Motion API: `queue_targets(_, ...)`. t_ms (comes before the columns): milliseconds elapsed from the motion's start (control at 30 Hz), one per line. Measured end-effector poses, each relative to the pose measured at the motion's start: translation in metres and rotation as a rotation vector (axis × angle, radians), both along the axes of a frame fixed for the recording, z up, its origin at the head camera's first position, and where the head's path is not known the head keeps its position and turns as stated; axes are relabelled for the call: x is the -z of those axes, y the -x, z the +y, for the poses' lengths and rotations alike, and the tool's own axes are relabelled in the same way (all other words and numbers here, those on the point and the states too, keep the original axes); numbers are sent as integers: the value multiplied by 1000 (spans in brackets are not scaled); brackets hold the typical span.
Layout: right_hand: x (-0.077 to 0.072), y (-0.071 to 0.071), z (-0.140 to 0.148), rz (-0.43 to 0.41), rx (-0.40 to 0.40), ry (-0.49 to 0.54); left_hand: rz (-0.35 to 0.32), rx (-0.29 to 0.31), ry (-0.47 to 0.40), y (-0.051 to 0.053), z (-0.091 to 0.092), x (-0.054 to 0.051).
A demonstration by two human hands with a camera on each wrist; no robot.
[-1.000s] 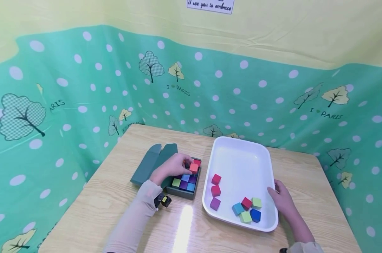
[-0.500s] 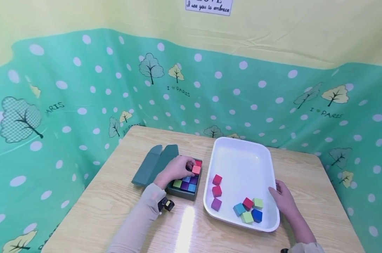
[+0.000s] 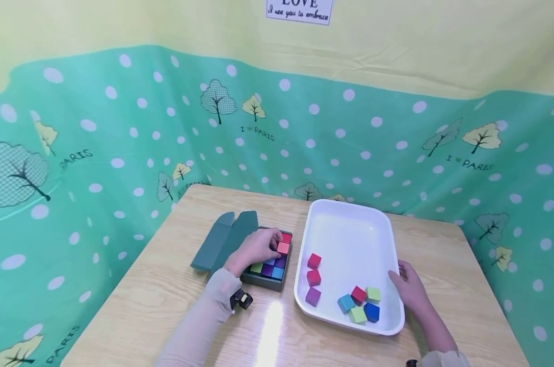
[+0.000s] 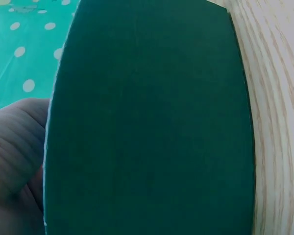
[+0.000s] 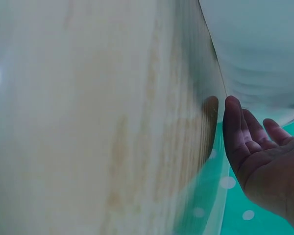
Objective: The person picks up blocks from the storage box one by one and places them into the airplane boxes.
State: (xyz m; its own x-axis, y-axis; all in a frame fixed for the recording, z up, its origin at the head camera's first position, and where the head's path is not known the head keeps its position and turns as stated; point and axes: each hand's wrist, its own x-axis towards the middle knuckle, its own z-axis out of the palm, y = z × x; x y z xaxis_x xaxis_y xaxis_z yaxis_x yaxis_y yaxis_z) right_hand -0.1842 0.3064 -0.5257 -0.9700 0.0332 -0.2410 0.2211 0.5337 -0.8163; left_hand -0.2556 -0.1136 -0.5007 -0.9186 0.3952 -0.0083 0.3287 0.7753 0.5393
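Note:
My left hand pinches a light red cube at the right side of a dark green box. Green, purple and blue cubes lie in the box, and a red cube sits just behind the held one. My hand hides part of the box. In the left wrist view the box's lid covers most of the hand. At the right rim of a white tray my right hand holds on, thumb over the rim and fingers along the outside.
Inside the tray, two red cubes and a purple cube lie along the left. Several mixed cubes cluster near its front right. The box lid stands folded open leftward. A patterned curtain borders the wooden table.
The left hand has brought the light red cube slightly lower over the box, near the red cube. The right hand stays at the tray rim. The head view has shifted slightly.

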Motion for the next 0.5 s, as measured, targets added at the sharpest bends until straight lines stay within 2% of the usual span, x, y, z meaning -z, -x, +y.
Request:
queue_targets(300, 0, 3, 0, 21, -9, 9, 8, -38, 21, -1, -1, 2)
queue_targets(500, 2, 0, 0, 16, -8, 10, 0, -28, 51, -5, 1, -1)
